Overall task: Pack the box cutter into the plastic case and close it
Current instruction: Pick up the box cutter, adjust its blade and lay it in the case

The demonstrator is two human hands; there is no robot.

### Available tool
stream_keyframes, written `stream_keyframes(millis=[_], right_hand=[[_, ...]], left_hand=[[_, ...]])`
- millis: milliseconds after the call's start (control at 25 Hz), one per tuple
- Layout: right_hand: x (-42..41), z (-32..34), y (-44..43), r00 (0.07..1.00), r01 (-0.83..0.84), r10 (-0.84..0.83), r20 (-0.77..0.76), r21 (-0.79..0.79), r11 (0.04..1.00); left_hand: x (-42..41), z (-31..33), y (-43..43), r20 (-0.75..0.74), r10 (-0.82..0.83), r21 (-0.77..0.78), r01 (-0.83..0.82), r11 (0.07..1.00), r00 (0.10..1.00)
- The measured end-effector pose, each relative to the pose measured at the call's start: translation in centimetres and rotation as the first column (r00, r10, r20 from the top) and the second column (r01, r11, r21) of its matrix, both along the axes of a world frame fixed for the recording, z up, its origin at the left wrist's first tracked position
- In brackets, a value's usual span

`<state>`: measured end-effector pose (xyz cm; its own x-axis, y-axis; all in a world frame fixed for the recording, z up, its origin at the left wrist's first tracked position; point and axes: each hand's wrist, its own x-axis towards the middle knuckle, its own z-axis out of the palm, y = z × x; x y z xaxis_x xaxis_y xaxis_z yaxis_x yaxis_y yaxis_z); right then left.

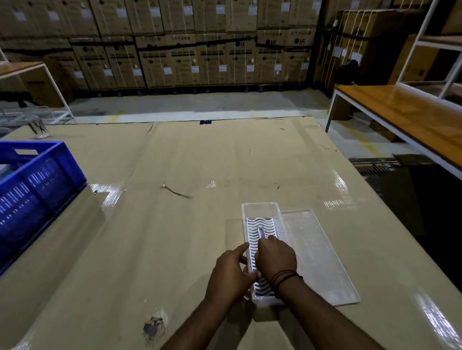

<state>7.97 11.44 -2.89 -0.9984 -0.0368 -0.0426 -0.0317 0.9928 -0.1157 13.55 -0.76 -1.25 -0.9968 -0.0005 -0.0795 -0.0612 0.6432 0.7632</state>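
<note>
2 hands meet over the open plastic case [261, 210]: right hand [277, 256] fingers pinch the box cutter [260, 232] inside; left hand [231, 272] fingers spread, bracing its wall.

Both forearms are bare, and thin dark cord bracelets [283, 277] circle the right wrist.

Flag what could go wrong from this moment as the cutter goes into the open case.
1. The slim grey box cutter is only partly visible under the right hand; it may sit crooked on the wavy white insert and block closing.
2. The clear plastic case could slide on the glossy cardboard-covered table if the left hand lets go.
3. The flat transparent lid lies beside the case and could get knocked.
</note>
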Motion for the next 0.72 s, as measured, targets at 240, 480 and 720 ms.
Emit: stream_keyframes(millis=[240,480,720], right_hand=[[-0.4,-0.5,0.2,1.0,-0.03,0.03,0.01,0.005,1.0],[-0.5,0.3,1.2,0.991,-0.089,0.072,-0.117,-0.149,0.985],[-1.1,1.1,8.4,0.898,0.131,-0.286,-0.335,-0.416,0.9]], left_hand=[[0.3,0.3,-0.4,0.045,-0.026,0.037,0.025,0.999,0.999],[0.4,0.1,-0.2,0.016,-0.018,0.037,0.018,0.999,1.0],[-0.1,-0.9,-0.3,0.039,-0.042,0.025,0.042,0.999,0.998]])
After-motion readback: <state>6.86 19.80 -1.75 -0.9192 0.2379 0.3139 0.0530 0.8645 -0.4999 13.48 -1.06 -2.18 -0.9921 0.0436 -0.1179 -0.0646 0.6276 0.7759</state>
